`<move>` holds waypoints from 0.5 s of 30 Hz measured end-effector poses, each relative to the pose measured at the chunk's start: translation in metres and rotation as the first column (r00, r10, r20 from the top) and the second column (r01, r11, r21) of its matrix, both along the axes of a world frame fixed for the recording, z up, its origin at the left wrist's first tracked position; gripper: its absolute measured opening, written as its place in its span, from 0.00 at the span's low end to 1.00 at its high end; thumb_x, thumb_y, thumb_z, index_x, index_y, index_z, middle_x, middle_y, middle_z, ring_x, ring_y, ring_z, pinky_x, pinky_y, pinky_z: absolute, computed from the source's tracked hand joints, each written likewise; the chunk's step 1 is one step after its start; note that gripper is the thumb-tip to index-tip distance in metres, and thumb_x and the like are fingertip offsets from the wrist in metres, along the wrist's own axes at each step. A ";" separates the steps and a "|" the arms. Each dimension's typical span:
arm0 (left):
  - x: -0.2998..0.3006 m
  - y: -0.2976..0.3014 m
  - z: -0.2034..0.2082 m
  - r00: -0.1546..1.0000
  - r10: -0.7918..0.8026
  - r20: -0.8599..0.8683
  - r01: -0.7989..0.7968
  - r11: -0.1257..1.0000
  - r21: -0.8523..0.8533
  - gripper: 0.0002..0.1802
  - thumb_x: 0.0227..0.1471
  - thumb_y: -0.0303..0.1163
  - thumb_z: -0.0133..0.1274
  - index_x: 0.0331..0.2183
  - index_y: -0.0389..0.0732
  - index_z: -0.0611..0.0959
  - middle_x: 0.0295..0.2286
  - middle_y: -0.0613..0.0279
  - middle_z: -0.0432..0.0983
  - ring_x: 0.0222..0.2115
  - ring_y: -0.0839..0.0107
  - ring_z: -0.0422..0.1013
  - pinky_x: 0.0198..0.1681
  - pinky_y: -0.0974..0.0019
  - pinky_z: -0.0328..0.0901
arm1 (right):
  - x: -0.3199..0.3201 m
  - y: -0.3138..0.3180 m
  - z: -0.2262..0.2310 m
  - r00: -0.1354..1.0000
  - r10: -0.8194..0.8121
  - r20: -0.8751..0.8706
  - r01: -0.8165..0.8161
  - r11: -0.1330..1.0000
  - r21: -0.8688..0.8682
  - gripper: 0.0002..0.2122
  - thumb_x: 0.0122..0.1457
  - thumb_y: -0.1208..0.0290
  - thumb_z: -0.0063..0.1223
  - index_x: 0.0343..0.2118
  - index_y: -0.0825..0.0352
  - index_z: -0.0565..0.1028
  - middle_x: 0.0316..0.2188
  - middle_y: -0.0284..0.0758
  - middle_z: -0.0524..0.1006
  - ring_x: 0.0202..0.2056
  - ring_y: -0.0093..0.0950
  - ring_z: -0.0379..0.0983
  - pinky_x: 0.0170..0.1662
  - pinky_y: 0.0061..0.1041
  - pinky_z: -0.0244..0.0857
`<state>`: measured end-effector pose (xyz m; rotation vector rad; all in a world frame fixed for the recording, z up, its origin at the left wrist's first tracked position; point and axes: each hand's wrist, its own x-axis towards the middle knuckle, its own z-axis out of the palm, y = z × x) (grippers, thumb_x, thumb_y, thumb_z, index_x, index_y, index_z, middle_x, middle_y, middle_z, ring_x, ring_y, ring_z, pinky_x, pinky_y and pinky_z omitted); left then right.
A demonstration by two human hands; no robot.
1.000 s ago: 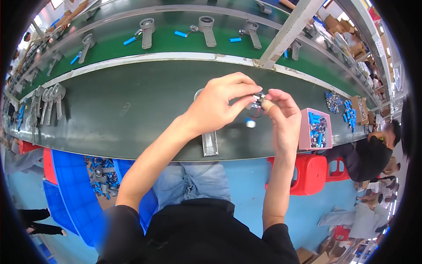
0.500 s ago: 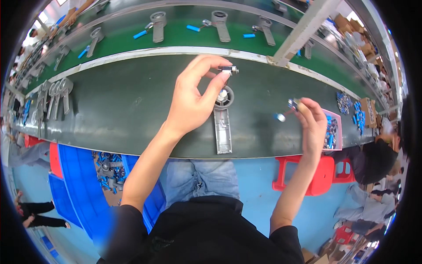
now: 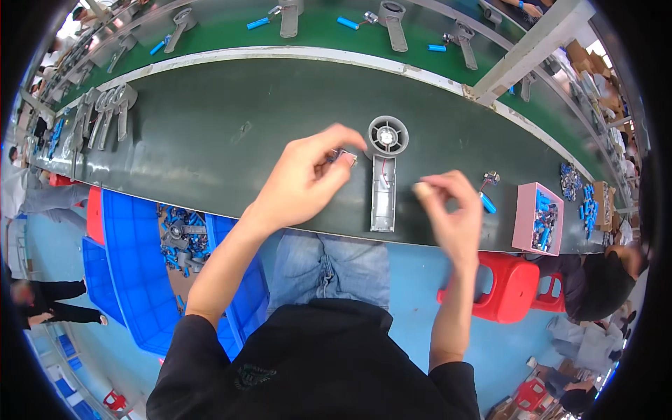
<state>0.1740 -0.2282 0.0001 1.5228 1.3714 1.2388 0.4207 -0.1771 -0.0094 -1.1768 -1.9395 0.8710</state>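
Observation:
My left hand [image 3: 304, 178] is closed in a pinch on a small circuit board [image 3: 341, 155], with part of the board hidden by the fingers. Just right of it lies a grey handheld fan housing, with a round fan head [image 3: 388, 135] and an open, hollow handle [image 3: 383, 203] pointing toward me. A thin wire with a small white end [image 3: 383, 180] lies inside the handle. My right hand [image 3: 453, 213] hovers right of the handle, thumb and forefinger together; what is between them, if anything, is hidden. Beyond it rests a blue battery [image 3: 488, 203] beside a small board [image 3: 491, 178].
A pink box [image 3: 526, 217] of batteries and boards stands at the right, with loose blue batteries [image 3: 588, 210] beyond it. Several grey housings [image 3: 105, 115] stand at the far left. A green conveyor [image 3: 322, 35] carries more fan parts. A blue bin [image 3: 133, 266] and red stool [image 3: 507, 287] flank me.
The view has shifted, and the fan housing shows farther right. My left hand has come nearer with its board. My right hand has let go of the battery and board and moved left.

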 end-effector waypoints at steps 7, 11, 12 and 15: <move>0.015 -0.002 -0.013 0.974 -0.006 -0.225 0.033 0.993 0.115 0.05 0.50 0.22 0.52 0.31 0.35 0.81 0.23 0.59 0.73 0.19 0.74 0.65 0.21 0.71 0.59 | -0.039 -0.008 -0.014 0.990 0.048 0.132 -0.070 0.984 0.163 0.06 0.50 0.77 0.62 0.32 0.68 0.79 0.26 0.32 0.72 0.26 0.21 0.68 0.28 0.21 0.62; 0.016 0.003 -0.022 0.983 -0.030 -0.179 0.040 0.998 0.058 0.06 0.51 0.27 0.57 0.30 0.35 0.81 0.23 0.58 0.73 0.17 0.73 0.65 0.21 0.70 0.59 | -0.050 -0.012 -0.018 0.993 0.064 -0.104 -0.062 0.998 0.020 0.06 0.52 0.80 0.59 0.35 0.70 0.79 0.29 0.31 0.76 0.26 0.17 0.68 0.30 0.19 0.63; 0.018 0.004 -0.021 0.984 -0.028 -0.177 0.039 0.998 0.058 0.06 0.51 0.27 0.57 0.30 0.35 0.81 0.23 0.58 0.73 0.17 0.73 0.65 0.21 0.70 0.59 | -0.050 -0.012 -0.022 0.984 0.069 -0.166 -0.082 0.994 -0.073 0.07 0.53 0.80 0.59 0.36 0.70 0.79 0.30 0.33 0.77 0.25 0.18 0.70 0.30 0.19 0.65; 0.017 0.004 -0.020 0.984 -0.024 -0.176 0.027 1.000 0.012 0.06 0.50 0.28 0.58 0.30 0.35 0.81 0.23 0.58 0.73 0.17 0.72 0.65 0.21 0.69 0.60 | -0.052 -0.010 -0.026 0.957 0.107 -0.269 -0.151 0.978 -0.147 0.09 0.54 0.80 0.57 0.38 0.71 0.79 0.31 0.34 0.79 0.25 0.18 0.73 0.31 0.19 0.67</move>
